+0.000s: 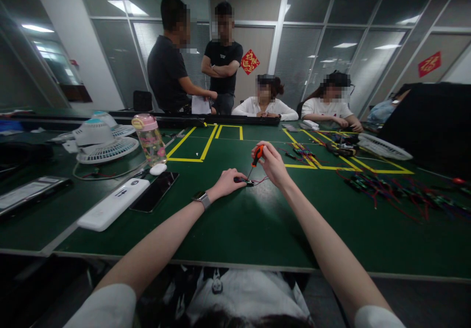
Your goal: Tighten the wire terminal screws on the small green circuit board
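Note:
My right hand [270, 164] is closed around the orange and black handle of a screwdriver [257, 156]. The thin shaft slants down and left, its tip at a small dark wired part [250, 183] on the green table [235, 235]. My left hand [228, 183], with a watch on the wrist, rests on the table and pinches the left end of that part between its fingers. Thin red wires run from the part's right side, below my right hand. Whether the tip sits in a screw is too small to tell.
On the left are a white fan [96, 141], a pink-lidded bottle [150, 139], a white device [115, 204] and a dark phone [155, 191]. Wired boards [390, 190] lie heaped at right, near a pistol-shaped tool [342, 150]. Several people are across the table.

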Action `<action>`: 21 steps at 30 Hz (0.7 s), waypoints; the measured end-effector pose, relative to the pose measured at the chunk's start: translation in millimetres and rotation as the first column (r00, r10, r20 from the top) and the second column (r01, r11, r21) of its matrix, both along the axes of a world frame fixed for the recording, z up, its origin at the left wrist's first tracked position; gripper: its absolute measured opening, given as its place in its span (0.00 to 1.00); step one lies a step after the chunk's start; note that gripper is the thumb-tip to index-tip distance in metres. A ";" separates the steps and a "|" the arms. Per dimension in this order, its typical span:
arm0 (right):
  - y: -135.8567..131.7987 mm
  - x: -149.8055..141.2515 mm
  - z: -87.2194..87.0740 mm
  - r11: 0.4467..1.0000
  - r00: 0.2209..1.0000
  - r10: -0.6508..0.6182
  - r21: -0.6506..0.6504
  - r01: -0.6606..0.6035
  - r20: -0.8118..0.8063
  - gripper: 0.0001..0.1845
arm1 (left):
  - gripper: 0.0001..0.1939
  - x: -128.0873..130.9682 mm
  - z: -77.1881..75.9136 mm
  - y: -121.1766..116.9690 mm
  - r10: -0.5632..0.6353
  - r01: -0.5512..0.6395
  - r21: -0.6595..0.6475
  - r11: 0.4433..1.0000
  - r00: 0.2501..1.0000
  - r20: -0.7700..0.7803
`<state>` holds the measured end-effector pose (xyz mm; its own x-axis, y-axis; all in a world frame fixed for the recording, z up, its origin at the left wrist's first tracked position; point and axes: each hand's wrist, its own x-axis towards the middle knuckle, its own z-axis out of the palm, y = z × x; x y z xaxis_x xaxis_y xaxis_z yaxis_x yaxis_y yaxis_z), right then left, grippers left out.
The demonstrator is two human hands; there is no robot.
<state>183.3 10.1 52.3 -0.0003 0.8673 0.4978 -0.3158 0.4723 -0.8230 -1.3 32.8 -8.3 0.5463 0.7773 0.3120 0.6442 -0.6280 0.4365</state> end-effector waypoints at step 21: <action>4.6 7.1 -4.5 0.993 0.991 -0.116 -0.010 0.116 -0.060 0.16 | 0.12 0.1 -1.4 1.9 -0.014 0.015 -0.007 1.000 1.000 0.011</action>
<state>190.4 14.6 47.8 0.1300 0.8627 0.4887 -0.3083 0.5036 -0.8071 -1.2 34.6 -9.7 0.5542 0.7716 0.3123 0.6302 -0.6340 0.4482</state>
